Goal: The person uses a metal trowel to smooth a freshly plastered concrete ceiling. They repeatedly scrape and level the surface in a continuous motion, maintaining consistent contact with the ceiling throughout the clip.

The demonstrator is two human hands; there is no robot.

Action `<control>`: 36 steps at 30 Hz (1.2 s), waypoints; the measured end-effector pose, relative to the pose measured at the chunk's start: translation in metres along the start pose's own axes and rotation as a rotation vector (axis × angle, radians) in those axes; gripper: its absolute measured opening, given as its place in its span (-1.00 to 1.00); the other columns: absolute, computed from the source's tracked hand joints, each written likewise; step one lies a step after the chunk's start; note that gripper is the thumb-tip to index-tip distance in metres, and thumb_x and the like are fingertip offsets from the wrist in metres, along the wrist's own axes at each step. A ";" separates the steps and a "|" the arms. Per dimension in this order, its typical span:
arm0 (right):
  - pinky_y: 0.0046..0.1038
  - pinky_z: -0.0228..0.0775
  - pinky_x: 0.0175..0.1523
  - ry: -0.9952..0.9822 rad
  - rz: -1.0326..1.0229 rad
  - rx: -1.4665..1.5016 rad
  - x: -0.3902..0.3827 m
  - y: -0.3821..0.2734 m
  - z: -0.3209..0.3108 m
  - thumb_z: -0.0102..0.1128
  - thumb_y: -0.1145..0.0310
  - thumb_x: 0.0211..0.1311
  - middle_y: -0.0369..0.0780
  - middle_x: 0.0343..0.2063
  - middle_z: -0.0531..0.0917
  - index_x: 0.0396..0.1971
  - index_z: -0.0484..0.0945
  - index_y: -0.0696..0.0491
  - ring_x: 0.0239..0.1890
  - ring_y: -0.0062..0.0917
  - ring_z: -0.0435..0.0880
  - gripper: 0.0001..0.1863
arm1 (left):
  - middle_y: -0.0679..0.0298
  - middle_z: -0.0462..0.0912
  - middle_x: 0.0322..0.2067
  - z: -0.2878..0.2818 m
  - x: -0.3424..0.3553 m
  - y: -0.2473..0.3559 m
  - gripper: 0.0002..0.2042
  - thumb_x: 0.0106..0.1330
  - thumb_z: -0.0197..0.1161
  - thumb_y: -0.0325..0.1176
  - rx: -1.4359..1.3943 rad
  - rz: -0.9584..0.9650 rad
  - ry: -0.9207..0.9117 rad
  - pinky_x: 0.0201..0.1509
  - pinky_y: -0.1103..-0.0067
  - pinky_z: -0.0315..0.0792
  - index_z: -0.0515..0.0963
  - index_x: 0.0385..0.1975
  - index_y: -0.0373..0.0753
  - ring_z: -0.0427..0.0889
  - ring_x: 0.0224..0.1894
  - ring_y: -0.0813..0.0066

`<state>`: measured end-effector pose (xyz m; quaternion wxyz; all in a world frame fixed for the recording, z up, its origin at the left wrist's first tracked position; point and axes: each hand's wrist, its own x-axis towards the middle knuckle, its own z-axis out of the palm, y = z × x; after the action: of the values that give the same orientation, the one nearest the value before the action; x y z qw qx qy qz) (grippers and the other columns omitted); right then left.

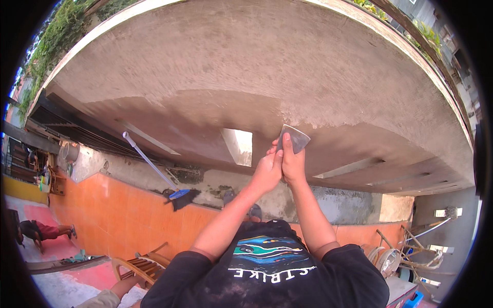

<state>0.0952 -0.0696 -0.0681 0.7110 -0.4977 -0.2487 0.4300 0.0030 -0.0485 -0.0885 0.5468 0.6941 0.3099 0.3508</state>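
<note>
Both my hands are together in front of a plastered wall (246,66), closed around a scraper (303,139) with a broad, flat metal blade. My right hand (294,165) grips it, with one finger stretched along the blade. Pressed against it from the left, my left hand (267,172) has its fingertips beside the blade's left edge. The handle is hidden in the hands. The blade lies at or close to the wall, near the uneven border between the pale, rough upper part and the smoother, browner lower part.
Slot-like openings (241,147) cut through the lower wall. A blue-headed broom (178,194) leans at the left. Orange tiles (128,205) cover the floor. A wooden chair (149,262) and another person's leg (126,287) are behind me at left; a bamboo rack (421,251) stands at right.
</note>
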 end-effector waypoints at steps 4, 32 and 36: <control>-0.49 0.51 -0.37 0.033 -0.017 0.006 0.003 -0.008 0.012 0.14 0.02 0.41 -0.21 -0.54 0.63 -0.38 0.55 0.20 -0.51 -0.56 0.64 -0.54 | 0.05 0.57 -0.34 -0.004 0.002 0.012 -0.46 0.59 -0.30 -0.06 0.017 -0.041 -0.008 -0.02 0.36 0.40 0.51 -0.29 -0.42 0.53 -0.24 0.18; -0.47 0.52 -0.35 0.050 -0.091 -0.081 0.002 -0.043 0.019 0.21 0.03 0.37 -0.17 -0.50 0.66 -0.35 0.57 0.22 -0.50 -0.56 0.65 -0.54 | 0.00 0.57 -0.12 -0.008 0.014 0.035 -0.50 0.60 -0.29 -0.10 -0.049 -0.020 -0.083 0.19 0.38 0.33 0.51 -0.07 -0.41 0.46 0.08 0.22; -0.46 0.52 -0.37 0.164 0.094 -0.144 -0.001 -0.043 0.024 0.20 0.03 0.37 -0.15 -0.46 0.67 -0.31 0.57 0.22 -0.50 -0.54 0.66 -0.55 | 0.04 0.55 -0.08 -0.009 0.012 0.040 -0.51 0.60 -0.29 -0.10 0.003 -0.081 -0.071 0.13 0.39 0.37 0.51 -0.12 -0.41 0.48 0.03 0.26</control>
<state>0.0920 -0.0647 -0.0191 0.6705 -0.5920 -0.1963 0.4017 0.0046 -0.0424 -0.0459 0.5705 0.6937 0.3187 0.3029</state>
